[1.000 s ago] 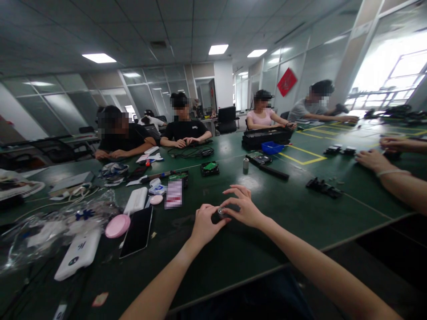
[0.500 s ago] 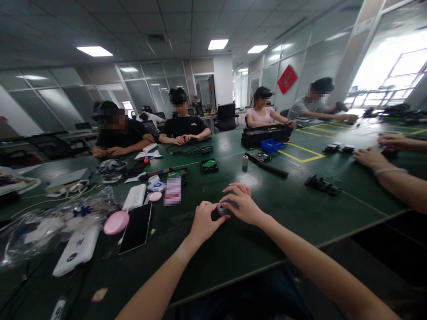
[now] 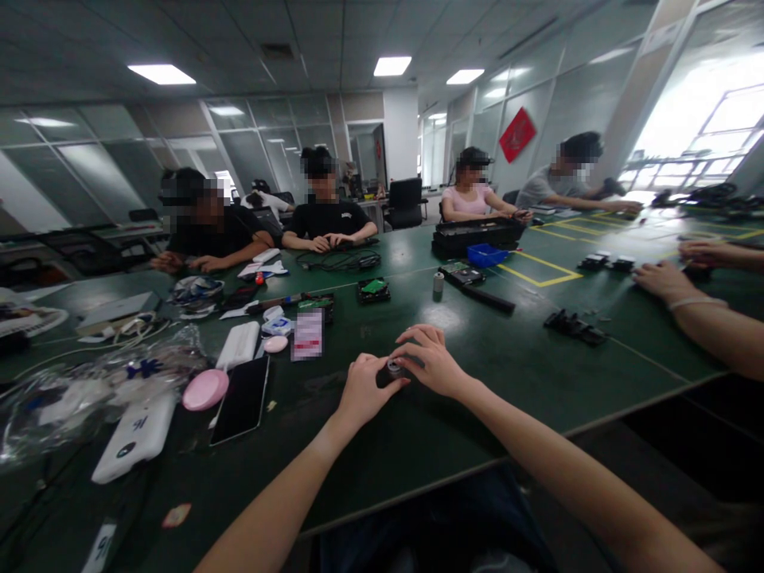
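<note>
Between the thumb and curled fingers of my left hand (image 3: 365, 390) is a small grey metal cylinder (image 3: 394, 370), upright, low over the table. Its top end looks ringed and uneven. My right hand (image 3: 434, 362) comes from the other side, thumb and index fingertip pinched together at the cylinder's upper rim, its other fingers spread above. Anything tiny between those fingertips is hidden. A similar silver cylinder (image 3: 438, 282) stands on the table beyond my hands. Near it lie an opened hard drive (image 3: 465, 274) and a dark bar (image 3: 486, 300).
Left of my hands lie a dark-screened phone (image 3: 240, 400), a pink round case (image 3: 205, 390), a white device (image 3: 136, 438) and clear plastic bags. A circuit-board drive (image 3: 373, 290) and a blue tray (image 3: 486, 255) sit farther back. A co-worker's hands (image 3: 662, 282) are at the right.
The view has shifted slightly. My hands keep the same grip around the cylinder, with only slight fingertip movement at its top. The co-worker at far left has moved their hands.
</note>
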{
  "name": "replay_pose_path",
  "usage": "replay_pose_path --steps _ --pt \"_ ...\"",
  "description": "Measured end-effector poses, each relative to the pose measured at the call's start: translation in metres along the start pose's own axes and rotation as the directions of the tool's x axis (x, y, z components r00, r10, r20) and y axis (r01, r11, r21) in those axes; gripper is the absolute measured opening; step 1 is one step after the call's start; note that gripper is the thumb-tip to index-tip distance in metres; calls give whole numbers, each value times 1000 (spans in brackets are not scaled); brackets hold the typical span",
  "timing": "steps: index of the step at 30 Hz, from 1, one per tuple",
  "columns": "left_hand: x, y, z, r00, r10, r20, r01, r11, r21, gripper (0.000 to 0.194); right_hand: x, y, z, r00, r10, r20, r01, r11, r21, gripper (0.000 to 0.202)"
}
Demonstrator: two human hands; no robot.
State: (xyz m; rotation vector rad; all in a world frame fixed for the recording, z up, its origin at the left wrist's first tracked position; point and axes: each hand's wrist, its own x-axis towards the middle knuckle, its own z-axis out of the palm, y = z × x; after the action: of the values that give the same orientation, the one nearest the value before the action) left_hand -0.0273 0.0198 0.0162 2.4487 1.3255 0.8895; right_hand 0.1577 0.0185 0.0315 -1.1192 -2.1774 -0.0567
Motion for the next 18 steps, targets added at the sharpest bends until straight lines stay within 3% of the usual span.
replay_pose_path --steps 11,18 --pt "1 -3 2 1000 -8 0 8 1000 3 31 -1 -3 -6 999 -20 37 17 996 88 30" --pt "0 0 0 996 -83 32 81 996 49 28 -1 -1 -14 979 -149 141 115 968 224 25"
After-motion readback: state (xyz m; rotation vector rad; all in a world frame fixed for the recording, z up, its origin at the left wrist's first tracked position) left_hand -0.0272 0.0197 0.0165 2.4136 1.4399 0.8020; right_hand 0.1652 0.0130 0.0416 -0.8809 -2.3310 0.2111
